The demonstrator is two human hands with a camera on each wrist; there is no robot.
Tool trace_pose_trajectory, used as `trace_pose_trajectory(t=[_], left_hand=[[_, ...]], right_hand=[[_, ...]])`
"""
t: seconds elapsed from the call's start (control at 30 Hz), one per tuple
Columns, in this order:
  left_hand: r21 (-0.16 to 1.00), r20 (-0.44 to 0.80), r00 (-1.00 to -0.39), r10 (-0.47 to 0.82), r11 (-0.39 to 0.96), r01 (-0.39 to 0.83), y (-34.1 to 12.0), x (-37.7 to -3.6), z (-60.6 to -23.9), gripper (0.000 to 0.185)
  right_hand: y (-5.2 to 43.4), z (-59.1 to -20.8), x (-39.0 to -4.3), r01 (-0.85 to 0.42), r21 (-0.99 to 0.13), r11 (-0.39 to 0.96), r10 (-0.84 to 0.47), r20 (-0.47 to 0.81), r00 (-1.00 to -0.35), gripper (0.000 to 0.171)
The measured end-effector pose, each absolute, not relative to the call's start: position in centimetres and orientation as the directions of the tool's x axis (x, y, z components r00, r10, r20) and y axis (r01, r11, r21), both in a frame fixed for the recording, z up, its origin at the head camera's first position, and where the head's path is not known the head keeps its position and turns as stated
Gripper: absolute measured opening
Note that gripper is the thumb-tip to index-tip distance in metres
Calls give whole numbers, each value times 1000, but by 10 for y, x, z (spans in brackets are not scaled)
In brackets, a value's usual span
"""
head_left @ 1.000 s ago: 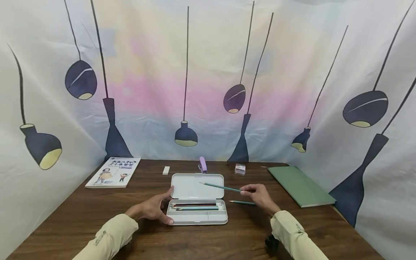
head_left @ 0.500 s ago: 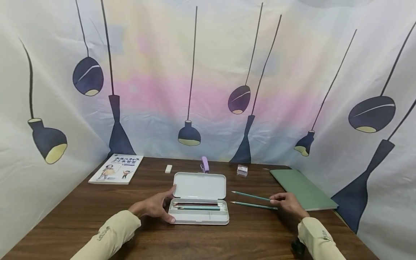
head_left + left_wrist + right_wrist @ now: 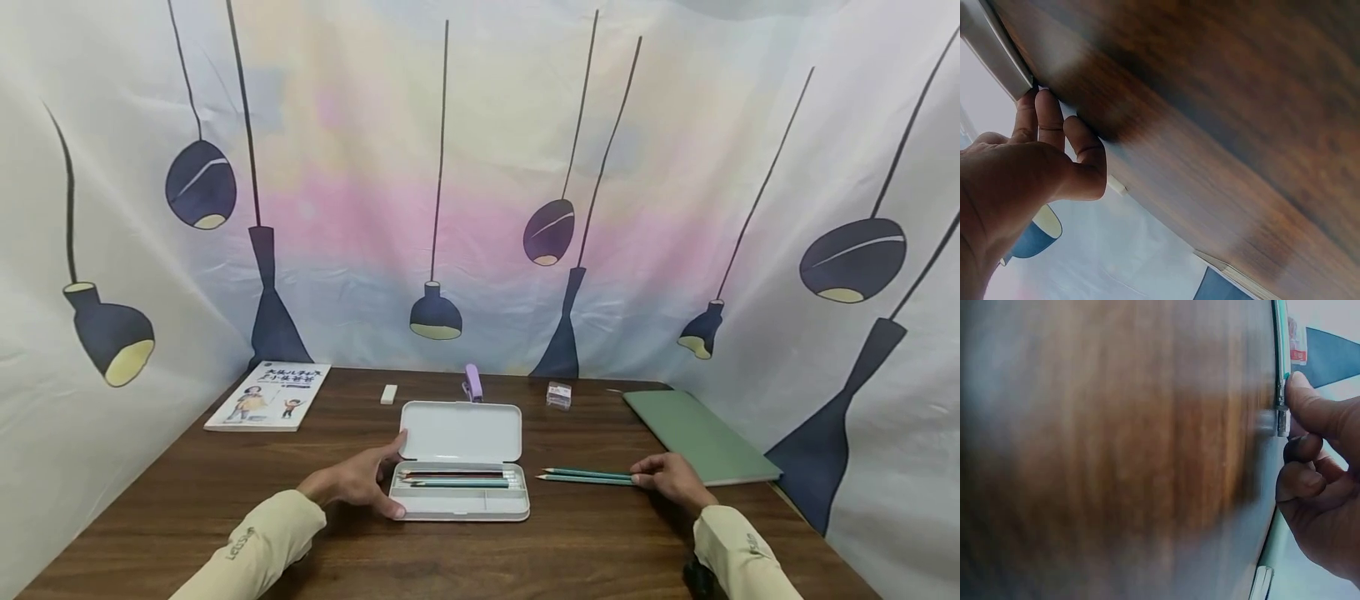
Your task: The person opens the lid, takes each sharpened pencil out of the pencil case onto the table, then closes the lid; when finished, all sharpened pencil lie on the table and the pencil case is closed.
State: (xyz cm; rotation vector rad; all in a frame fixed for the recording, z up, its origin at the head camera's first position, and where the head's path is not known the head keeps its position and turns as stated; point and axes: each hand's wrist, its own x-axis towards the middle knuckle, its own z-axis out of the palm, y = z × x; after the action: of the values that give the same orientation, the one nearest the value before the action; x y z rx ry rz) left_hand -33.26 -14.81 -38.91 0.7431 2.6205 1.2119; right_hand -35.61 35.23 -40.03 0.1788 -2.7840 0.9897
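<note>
A white pencil case (image 3: 459, 503) lies with its lid (image 3: 461, 431) raised back, several pencils (image 3: 457, 483) in its rear compartment. My left hand (image 3: 356, 482) grips the case's left side, thumb at the front corner and a finger by the lid. In the left wrist view, curled fingers (image 3: 1050, 119) meet the case edge (image 3: 1007, 56). To the right of the case, two green pencils (image 3: 585, 477) lie side by side, points to the left. My right hand (image 3: 671, 479) pinches at their blunt ends, seen close up in the right wrist view with the thumb (image 3: 1307, 394) on a pencil (image 3: 1282, 350).
Behind the case stand a white eraser (image 3: 388, 394), a purple stapler (image 3: 472, 383) and a small clear box (image 3: 558, 395). A picture book (image 3: 270, 396) lies at the back left. A green folder (image 3: 701, 437) is just beyond my right hand.
My right hand has carried a green pencil rightward, away from the open lid, and down beside the second green pencil. The left hand keeps its hold on the case.
</note>
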Motion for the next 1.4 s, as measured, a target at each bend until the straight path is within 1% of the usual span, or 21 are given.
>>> trace_pose_trajectory(t=[0.2,0.3,0.43,0.57,0.7,0.8,0.9,1.0,1.13,1.27,1.4], left_hand=[[750,63,-866,496,549,369,-149,-333,-389,118],[755,63,-865,497,543,367,-149,-334,-389,118],[757,65,-861,504,538,372,-149,-335,-388,118],[752,68,-865,497,545,371,-149,-335,-387,118],[746,65,-870,488,556,367,-148,-335,-386,118],[739,66,-869,490,561,373,-148,-335,-386,118],[736,63,-865,498,562,377,-147,-334,-387,118],[740,60,-864,500,559,375,-145,-334,-388,118],[741,55,-866,497,561,369,-144,-334,-389,119],[739,58,-864,501,560,374,-144,-335,-388,119],[735,54,-866,497,568,371,-145,-335,-388,119]], right_hand=[[348,-401,-360,-176,-612,771,-60,205,-977,16],[342,-398,-358,-202,-620,758,-75,224,-972,19],[318,-388,-353,-247,-653,716,-89,266,-960,21],[278,-383,-352,-332,-670,664,-180,288,-941,20],[242,-382,-352,-441,-618,651,-310,314,-897,20],[221,-383,-351,-497,-591,636,-392,307,-867,20],[206,-386,-348,-509,-618,600,-451,265,-852,21],[195,-386,-347,-506,-637,581,-481,233,-845,23],[185,-387,-349,-533,-587,609,-514,220,-829,28],[177,-385,-350,-557,-491,670,-541,191,-819,35],[171,-385,-350,-576,-419,702,-565,165,-809,31]])
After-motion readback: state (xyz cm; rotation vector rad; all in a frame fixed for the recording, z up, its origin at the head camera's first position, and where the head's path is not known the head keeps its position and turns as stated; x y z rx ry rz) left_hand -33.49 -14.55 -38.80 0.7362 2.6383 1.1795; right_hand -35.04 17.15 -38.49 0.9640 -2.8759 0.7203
